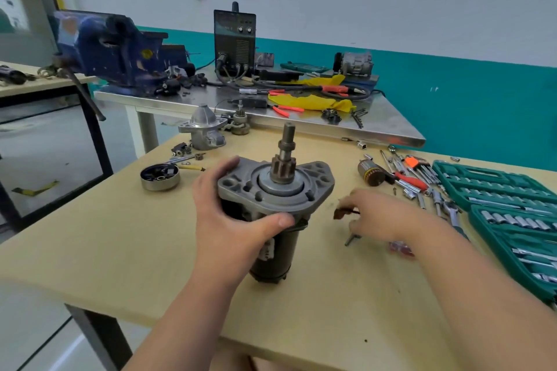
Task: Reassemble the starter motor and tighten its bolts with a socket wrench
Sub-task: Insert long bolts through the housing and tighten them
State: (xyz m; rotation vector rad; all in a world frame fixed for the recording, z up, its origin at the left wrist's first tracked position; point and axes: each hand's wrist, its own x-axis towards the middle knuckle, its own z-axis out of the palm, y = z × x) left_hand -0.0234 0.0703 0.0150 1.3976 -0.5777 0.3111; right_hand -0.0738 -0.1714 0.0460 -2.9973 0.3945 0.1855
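Grey alloy flange up: motor (271, 200) stands upright on table (301, 310), axis vertical. L hand (224, 220) wraps its housing. R hand (382, 215) at motor's 3 o'clock, fingers curled over bolt (351, 240) lying just beside; whether it's pinched, can't tell, blur.

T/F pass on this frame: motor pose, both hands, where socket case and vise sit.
1. The starter motor stands upright on the wooden table, shaft up. True.
2. The left hand grips the motor's flange. True.
3. The right hand holds a socket wrench. False: the right hand reaches to small parts on the table; no wrench in it.
4. The green socket case lies left of the motor. False: the green socket case lies to its right.
5. The blue vise sits on the steel table behind. True.
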